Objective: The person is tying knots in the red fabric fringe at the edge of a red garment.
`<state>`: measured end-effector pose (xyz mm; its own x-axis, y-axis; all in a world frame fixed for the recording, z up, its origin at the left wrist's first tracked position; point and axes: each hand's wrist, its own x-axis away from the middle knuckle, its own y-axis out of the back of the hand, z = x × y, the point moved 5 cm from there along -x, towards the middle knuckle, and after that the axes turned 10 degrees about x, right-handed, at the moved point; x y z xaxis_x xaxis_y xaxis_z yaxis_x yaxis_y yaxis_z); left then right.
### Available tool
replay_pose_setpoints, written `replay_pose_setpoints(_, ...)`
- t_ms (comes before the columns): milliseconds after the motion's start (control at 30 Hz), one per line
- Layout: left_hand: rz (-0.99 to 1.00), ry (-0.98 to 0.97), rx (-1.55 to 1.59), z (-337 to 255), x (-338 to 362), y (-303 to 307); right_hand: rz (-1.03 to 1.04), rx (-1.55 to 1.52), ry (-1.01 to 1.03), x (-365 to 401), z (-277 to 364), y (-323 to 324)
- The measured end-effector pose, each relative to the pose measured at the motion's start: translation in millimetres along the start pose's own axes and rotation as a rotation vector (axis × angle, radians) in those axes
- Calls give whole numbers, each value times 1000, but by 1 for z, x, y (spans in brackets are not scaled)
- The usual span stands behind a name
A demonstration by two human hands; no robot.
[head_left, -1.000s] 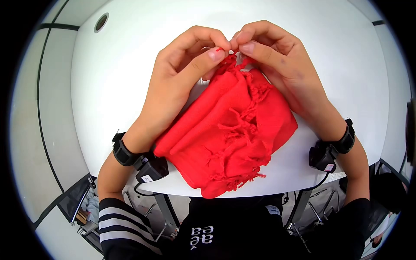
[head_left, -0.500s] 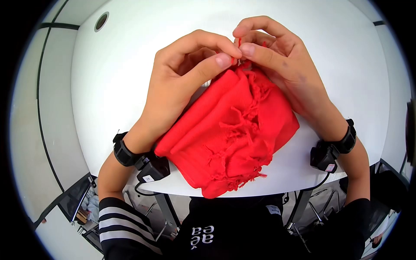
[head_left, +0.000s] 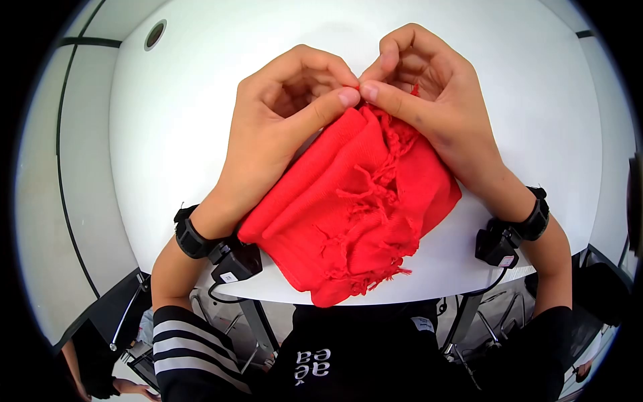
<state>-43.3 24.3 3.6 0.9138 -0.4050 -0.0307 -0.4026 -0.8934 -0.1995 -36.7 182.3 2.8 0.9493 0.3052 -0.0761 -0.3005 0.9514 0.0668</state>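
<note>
A red fringed scarf (head_left: 335, 194) lies folded and bunched on the white table, its twisted tassels running down the middle and along the lower edge. My left hand (head_left: 288, 107) pinches a bit of the red fringe between thumb and index finger at the scarf's far end. Right beside it, my right hand (head_left: 429, 94) has its thumb and curled index finger closed on the same fringe. The fingertips of both hands nearly touch. The exact strands between them are too small to make out, and another tassel shows by the right palm.
The white table (head_left: 181, 120) has a round grommet hole (head_left: 155, 35) at its far left. Black wrist straps with boxy devices (head_left: 238, 261) and cables sit on both wrists. At the lower left, another person's arm (head_left: 74, 368) shows beyond the partition.
My right index finger has curled down from a raised position, and its thumb has shifted slightly left. Both hands stay at the fringe. Another person has come into view at lower left.
</note>
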Motion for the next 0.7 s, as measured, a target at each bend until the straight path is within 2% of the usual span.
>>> replay_pose_setpoints(167,-28,-21,-40,0,0,2,-12,-19,-1,0,1,-2)
replay_pose_setpoints(333,-24,-25,-54,2,1,6,32,165,65,0,-1,-4)
replay_pose_setpoints(567,-18,-30,-57,-1,0,1,20,115,-2,1,-2,-1)
replay_pose_setpoints(633,-41,-35,-55,-2,0,1,-73,54,3,1,-5,-1)
replay_pose_setpoints(700,-37,-32,-35,-2,0,1,-74,64,8,1,-3,-1)
